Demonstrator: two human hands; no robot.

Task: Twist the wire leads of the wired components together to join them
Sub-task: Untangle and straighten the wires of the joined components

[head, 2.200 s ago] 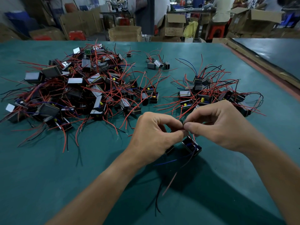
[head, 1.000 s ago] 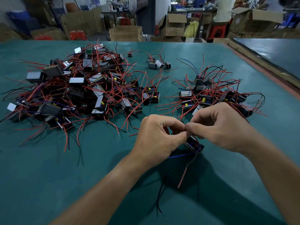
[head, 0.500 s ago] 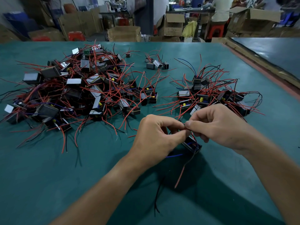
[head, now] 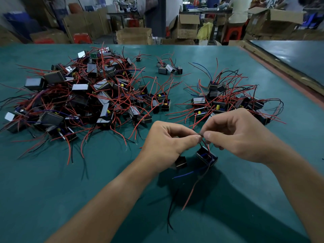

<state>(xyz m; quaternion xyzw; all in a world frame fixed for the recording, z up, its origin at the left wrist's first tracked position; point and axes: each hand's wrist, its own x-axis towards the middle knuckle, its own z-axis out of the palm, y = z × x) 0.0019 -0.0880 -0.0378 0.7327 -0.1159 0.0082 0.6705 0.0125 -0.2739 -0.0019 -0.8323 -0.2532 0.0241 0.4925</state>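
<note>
We see a workbench (head: 52, 190) with a teal-green top. Beyond the left hand (head: 168, 139), and well out to its outer side, lies a big tangled heap of wired components (head: 84, 95): dark blocks with red, black and a few blue leads spilling over the top. Just beyond the right hand (head: 240, 134) lies a smaller heap (head: 228, 100) of the same parts. Farther off, past the gap between both hands, sits a small cluster (head: 169, 68), with a single component (head: 138, 58) near it on the left hand's side. Beneath the hands, two black components (head: 206, 156) trail wire leads (head: 192, 192); we cannot tell whether they touch the top.
</note>
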